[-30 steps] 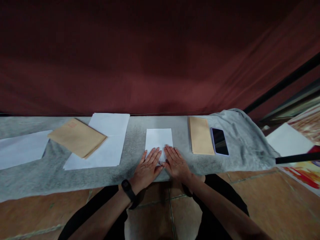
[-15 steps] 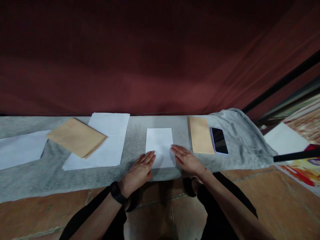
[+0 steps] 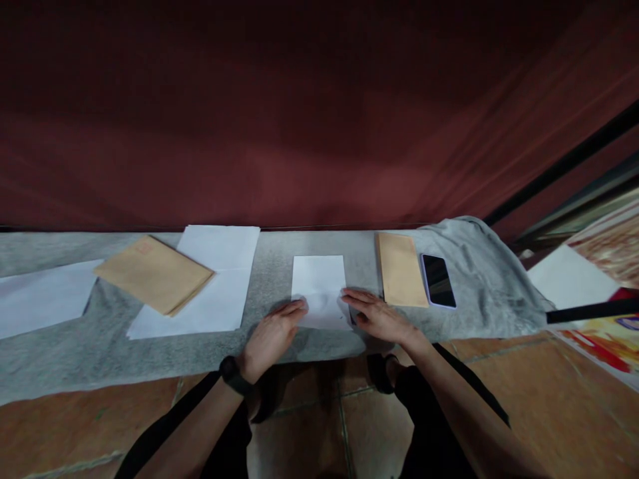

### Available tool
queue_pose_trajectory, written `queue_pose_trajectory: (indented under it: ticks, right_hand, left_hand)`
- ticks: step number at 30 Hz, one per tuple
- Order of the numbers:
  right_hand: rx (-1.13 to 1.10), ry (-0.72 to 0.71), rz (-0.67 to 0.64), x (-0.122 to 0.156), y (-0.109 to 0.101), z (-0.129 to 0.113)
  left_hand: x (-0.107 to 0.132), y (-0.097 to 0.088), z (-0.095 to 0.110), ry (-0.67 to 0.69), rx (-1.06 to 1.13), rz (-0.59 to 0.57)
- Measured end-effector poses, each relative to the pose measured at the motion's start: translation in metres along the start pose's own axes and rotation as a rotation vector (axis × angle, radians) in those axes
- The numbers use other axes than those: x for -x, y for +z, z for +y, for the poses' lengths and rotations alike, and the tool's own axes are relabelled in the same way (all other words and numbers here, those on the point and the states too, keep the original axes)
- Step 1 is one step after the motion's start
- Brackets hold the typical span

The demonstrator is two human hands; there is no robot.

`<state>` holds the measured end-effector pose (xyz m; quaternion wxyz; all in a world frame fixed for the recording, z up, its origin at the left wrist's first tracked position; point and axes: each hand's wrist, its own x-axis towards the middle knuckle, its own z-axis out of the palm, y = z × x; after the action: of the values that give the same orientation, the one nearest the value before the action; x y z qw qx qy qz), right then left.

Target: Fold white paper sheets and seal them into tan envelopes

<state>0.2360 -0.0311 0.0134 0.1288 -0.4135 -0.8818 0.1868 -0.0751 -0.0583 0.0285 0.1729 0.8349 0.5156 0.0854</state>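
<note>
A small white sheet of paper (image 3: pixel 318 279) lies in front of me on the grey cloth, its near part bowed up a little between my hands. My left hand (image 3: pixel 273 332), below a black wristband, pinches the sheet's left edge with fingers together. On the opposite edge, my right hand (image 3: pixel 377 314) has its fingertips over the paper and its thumb tucked low at the side. Brown envelopes (image 3: pixel 402 269) lie just right of my right hand. Left of my left hand are larger white sheets (image 3: pixel 227 293), partly covered by more brown envelopes (image 3: pixel 154 273).
The grey cloth (image 3: pixel 272 266) covers a long narrow surface against a dark red hanging (image 3: pixel 319 179). A phone (image 3: pixel 438 279) lies right of the envelopes. Another white sheet (image 3: pixel 44 296) is at far left. A black bar (image 3: pixel 594 311) crosses at right, above the tiled floor (image 3: pixel 559 399).
My fingers have gone from lying flat on the paper to gripping its sides. The sheet's near edge has risen and bowed slightly.
</note>
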Motion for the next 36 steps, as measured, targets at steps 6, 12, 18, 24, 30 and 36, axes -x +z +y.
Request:
queue_pose_trajectory:
  ticks: [6,12,18,24,30,36]
  right_hand:
    - [-0.061,0.023,0.05,-0.009,0.001,0.0]
    - [-0.127,0.18,0.131,-0.016,0.005,0.002]
    - [-0.246,0.346,0.146,-0.024,0.009,-0.001]
    - [-0.231,0.472,0.181,-0.038,0.01,-0.005]
    - [-0.099,0.581,0.155,-0.048,0.015,-0.01]
    - [0.038,0.678,0.149,-0.056,0.019,-0.02]
  left_hand:
    - [-0.015,-0.005,-0.003,-0.207,0.296,0.159]
    - [-0.022,-0.005,-0.009,-0.29,0.619,0.203]
    - [-0.034,0.0,-0.01,-0.371,0.526,0.182]
    - [-0.047,0.0,-0.011,-0.439,0.424,0.18]
    - [-0.054,0.0,-0.004,-0.508,0.377,0.214]
    - [-0.059,0.002,0.001,-0.542,0.316,0.253]
